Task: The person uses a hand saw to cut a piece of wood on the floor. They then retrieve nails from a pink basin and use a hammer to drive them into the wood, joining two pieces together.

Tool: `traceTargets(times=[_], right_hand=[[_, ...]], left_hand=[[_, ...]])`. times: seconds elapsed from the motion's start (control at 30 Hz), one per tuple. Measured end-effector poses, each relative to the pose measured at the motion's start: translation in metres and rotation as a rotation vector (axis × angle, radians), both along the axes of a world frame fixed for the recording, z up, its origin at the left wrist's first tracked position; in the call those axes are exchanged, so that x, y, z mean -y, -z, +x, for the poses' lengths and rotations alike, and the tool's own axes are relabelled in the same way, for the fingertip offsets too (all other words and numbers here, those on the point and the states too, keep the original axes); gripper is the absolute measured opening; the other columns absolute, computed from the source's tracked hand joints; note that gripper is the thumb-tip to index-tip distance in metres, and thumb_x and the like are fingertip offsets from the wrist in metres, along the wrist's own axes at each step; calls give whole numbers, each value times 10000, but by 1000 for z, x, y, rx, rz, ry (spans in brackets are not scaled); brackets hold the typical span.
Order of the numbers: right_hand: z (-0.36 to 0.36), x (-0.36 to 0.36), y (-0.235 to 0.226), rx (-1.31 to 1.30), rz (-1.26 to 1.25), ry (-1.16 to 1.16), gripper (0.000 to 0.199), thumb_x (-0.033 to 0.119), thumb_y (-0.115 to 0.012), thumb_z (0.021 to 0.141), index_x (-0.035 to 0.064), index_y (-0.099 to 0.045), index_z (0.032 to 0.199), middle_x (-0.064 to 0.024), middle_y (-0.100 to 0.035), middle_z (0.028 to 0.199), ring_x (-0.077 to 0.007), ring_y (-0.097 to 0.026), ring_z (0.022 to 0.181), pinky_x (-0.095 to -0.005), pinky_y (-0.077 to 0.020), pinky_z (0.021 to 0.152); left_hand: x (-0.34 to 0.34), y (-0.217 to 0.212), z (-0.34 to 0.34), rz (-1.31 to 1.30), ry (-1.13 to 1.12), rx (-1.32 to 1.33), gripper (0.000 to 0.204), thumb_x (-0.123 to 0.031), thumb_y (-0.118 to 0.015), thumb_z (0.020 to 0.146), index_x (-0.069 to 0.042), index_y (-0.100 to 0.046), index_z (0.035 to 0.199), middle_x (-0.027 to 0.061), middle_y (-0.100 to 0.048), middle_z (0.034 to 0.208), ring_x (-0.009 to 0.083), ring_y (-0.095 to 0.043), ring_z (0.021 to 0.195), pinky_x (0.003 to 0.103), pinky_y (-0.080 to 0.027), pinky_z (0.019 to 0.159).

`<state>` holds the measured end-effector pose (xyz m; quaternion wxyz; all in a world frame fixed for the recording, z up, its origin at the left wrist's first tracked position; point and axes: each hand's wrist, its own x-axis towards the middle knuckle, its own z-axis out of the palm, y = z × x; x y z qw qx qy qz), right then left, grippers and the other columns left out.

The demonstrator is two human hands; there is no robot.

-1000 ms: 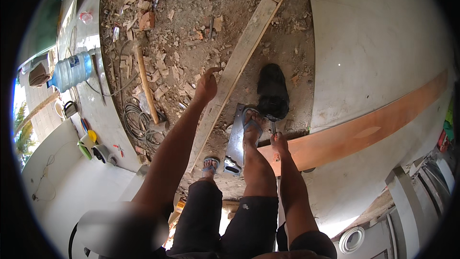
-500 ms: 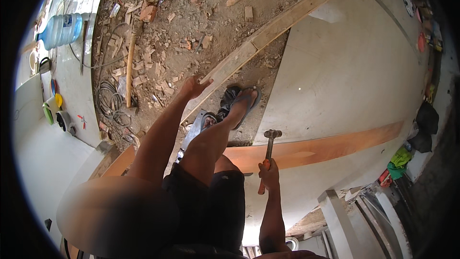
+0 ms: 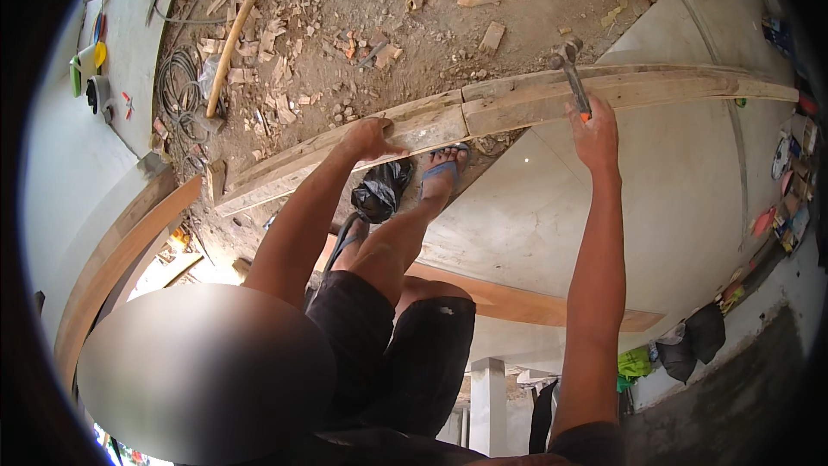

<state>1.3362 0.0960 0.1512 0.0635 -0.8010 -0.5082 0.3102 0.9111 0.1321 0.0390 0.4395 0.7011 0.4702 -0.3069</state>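
Observation:
A long, weathered wooden beam (image 3: 423, 125) stretches across in front of me, with a joint line near its middle. My left hand (image 3: 373, 140) grips it left of that joint, fingers over its far side and thumb along the near side. In my right hand (image 3: 595, 134) is a claw hammer (image 3: 572, 69) with an orange-and-dark handle, fingers wrapped round the grip. The hammer's metal head appears over the beam's far edge, to the right of the joint; whether it touches the wood I cannot tell.
Rubble and wood chips litter the dirt (image 3: 345, 52) beyond the beam. A long-handled tool (image 3: 235, 43) lies beside coiled cable (image 3: 177, 78) at left. A black plastic bag (image 3: 382, 190) sits by my sandalled feet. An orange-brown board (image 3: 517, 302) rests on the pale floor slab (image 3: 586, 224).
My right hand has carried the hammer forward, from low beside my knee out to the beam. My left hand keeps hold of the beam. The whole view has shifted, too.

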Motion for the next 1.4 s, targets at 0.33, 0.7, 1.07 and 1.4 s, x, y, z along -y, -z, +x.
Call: traceTargets(times=[0.33, 0.7, 1.07, 1.4], right_hand=[[56, -40, 56, -75, -534, -494, 793, 347, -908, 652, -41, -567, 1254, -207, -587, 1247, -386, -550, 1162, -431, -446, 984], [66, 13, 74, -47, -393, -730, 641, 283, -930, 595, 3, -545, 1024, -179, -559, 1045, -388, -523, 1035, -455, -447, 910], [69, 67, 104, 37, -9, -762, 727, 170, -914, 574, -13, -549, 1175, -181, -543, 1173, -373, -490, 1132, -468, -413, 985], [14, 15, 154, 172, 202, -747, 614, 171, -893, 589, 1, -582, 1090, -147, -535, 1119, -344, -498, 1040, -435, -434, 899]], left_hand=[[46, -27, 29, -9, -183, -67, 893, -398, -929, 559, -29, -493, 1246, 191, -625, 1168, 365, -593, 1130, 447, -502, 936], [122, -14, 41, 283, -301, -79, 696, -272, -877, 630, -85, -477, 1167, 126, -559, 1138, 339, -579, 1133, 467, -510, 899], [159, 13, 28, 595, -349, 66, 403, -199, -731, 753, -70, -513, 1067, 112, -540, 1062, 319, -596, 1031, 451, -477, 862], [67, 57, -12, 879, -244, 52, 471, -128, -718, 705, -66, -491, 1113, 113, -531, 1107, 290, -573, 1083, 421, -485, 873]])
